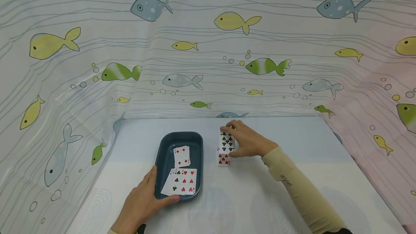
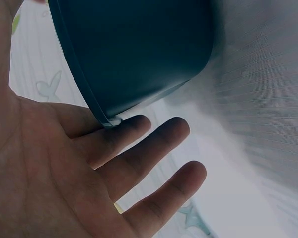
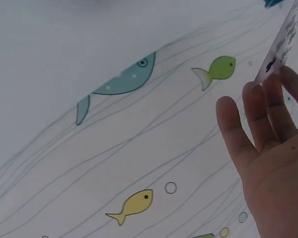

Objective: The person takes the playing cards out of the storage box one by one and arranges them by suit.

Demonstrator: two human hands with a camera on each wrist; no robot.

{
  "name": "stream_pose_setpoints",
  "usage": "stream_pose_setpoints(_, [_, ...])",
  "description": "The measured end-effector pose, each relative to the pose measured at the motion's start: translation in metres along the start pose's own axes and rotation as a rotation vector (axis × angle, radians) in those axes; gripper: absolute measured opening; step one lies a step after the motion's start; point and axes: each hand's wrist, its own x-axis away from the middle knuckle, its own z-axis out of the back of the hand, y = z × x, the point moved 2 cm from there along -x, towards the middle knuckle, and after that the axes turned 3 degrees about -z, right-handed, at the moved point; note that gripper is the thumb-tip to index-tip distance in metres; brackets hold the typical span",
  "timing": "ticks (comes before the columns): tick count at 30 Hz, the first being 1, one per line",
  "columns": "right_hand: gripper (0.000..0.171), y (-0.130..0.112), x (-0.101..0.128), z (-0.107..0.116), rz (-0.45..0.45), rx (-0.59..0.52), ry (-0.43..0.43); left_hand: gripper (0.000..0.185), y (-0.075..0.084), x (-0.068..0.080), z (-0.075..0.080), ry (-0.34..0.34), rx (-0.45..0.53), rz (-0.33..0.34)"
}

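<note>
A dark blue tray (image 1: 165, 154) sits on the pale table and holds a diamonds card (image 1: 182, 156) and a small fan of clubs and hearts cards (image 1: 180, 182). My left hand (image 1: 146, 194) rests against the tray's near left corner, thumb up its side. In the left wrist view the left hand's fingers (image 2: 139, 163) lie straight under the tray wall (image 2: 139, 54). To the tray's right, my right hand (image 1: 243, 141) pinches a clubs card (image 1: 226, 142) upright over a hearts card (image 1: 223, 160) that lies on the table. The right wrist view shows the clubs card's edge (image 3: 284, 44) at the fingertips (image 3: 260, 114).
A fish-print curtain (image 1: 208, 46) walls the table at the back and on both sides. The table surface (image 1: 292, 140) stretches on to the right and in front of the tray. A beige sleeve (image 1: 302, 190) covers my right forearm.
</note>
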Motion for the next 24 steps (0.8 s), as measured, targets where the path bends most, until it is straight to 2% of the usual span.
stream_pose_setpoints(13, [0.089, 0.039, 0.033, -0.023, -0.064, 0.005, -0.075, 0.145, 0.0, 0.001, 0.0, 0.006, 0.004, -0.016])
stream_pose_setpoints(20, [0.09, 0.052, 0.04, -0.037, -0.081, 0.002, -0.131, 0.146, -0.001, 0.001, 0.0, 0.003, 0.005, -0.012])
stream_pose_setpoints(24, [0.088, 0.055, 0.041, -0.044, -0.06, -0.003, -0.146, 0.146, -0.001, 0.001, 0.0, 0.004, 0.007, -0.013])
